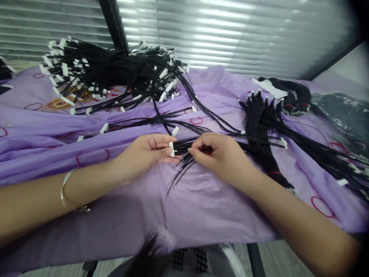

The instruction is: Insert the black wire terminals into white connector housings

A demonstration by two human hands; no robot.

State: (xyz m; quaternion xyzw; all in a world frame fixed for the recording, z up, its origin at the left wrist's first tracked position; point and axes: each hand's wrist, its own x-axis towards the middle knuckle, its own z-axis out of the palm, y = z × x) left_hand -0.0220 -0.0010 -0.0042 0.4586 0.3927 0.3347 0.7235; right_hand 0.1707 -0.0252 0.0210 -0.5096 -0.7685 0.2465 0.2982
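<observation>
My left hand (152,152) pinches a small white connector (172,149) between thumb and fingers. Several black wires (181,145) run out of the connector to the right, under my other hand. Close beside it, my right hand (215,150) is closed with thumb and forefinger together on a thin black wire. Loose wire ends (175,179) with small metal tips fan out below, between the hands. Right of my right hand lies a bundle of black wires (263,154), bound with a red band near its lower end.
A big heap of black cables (115,69) with white connectors lies at the back left. Finished-looking cables (144,122) stretch across the purple cloth (115,227). At right are coiled black wires (300,94), a clear plastic bag (343,119) and red rubber bands (322,207). Blinds stand behind.
</observation>
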